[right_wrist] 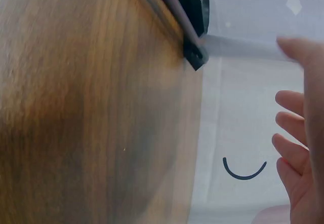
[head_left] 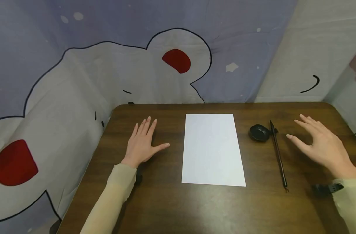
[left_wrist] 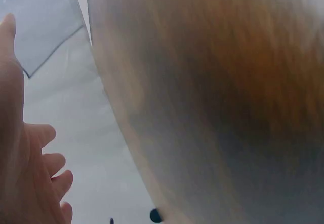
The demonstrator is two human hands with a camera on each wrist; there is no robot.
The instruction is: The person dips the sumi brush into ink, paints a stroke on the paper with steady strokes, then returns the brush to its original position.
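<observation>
A sheet of white paper (head_left: 213,149) lies between the two hands on the brown wooden table (head_left: 166,208). My left hand (head_left: 141,141) is left of the paper, palm down, its fingers straight and thumb spread toward the sheet. To the right of the paper sits a small black ink dish (head_left: 259,133). A dark calligraphy brush (head_left: 278,156) leans its upper end on the rest at the dish's side. My right hand (head_left: 325,144) hovers right of the brush, thumb pointing toward it, fingers extended and holding nothing. In the right wrist view the brush (right_wrist: 174,8) shows near the top.
Behind the table hangs a printed cloth (head_left: 239,48) with cartoon shapes, which also covers the left side. The table's back edge (head_left: 224,103) runs along its foot. Each wrist wears a dark strapped device, such as the right one (head_left: 327,189).
</observation>
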